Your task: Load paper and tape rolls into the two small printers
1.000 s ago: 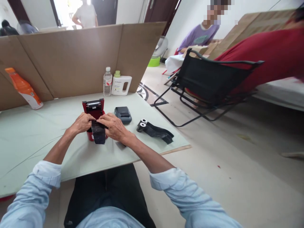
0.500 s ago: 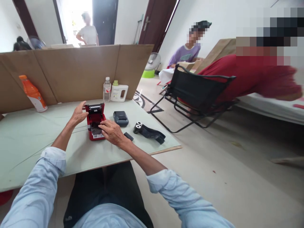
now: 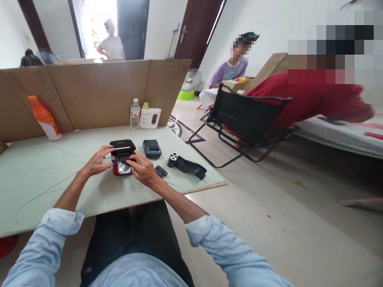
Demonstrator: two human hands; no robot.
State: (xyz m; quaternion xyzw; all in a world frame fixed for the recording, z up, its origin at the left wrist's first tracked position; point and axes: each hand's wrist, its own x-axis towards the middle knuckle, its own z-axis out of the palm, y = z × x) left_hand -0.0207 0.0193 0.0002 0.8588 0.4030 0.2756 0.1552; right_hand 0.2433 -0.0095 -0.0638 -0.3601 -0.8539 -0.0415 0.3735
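Note:
A small red printer point(image 3: 117, 169) with a black lid point(image 3: 122, 144) sits on the pale green table point(image 3: 44, 175), its lid folded nearly down. My left hand point(image 3: 97, 161) curls against the printer's left side, fingers on the lid edge. My right hand point(image 3: 143, 169) rests on the printer's front right, fingertips pressing a dark strip of paper point(image 3: 123, 167) coming out of it. A dark blue printer point(image 3: 152, 148) lies just behind my right hand. A small black piece point(image 3: 161, 171) lies beside my right wrist.
A black ribbon with two white-cored rolls point(image 3: 185, 164) lies near the table's right edge. A water bottle point(image 3: 135, 113), white jug point(image 3: 150, 116) and orange bottle point(image 3: 44, 118) stand against a cardboard screen point(image 3: 89, 91). A black folding chair point(image 3: 248, 119) and people are to the right.
The printer's lid, upright before, has swung down nearly shut. My left hand moved from the lid's top to the printer's left side; my right hand stayed at the front.

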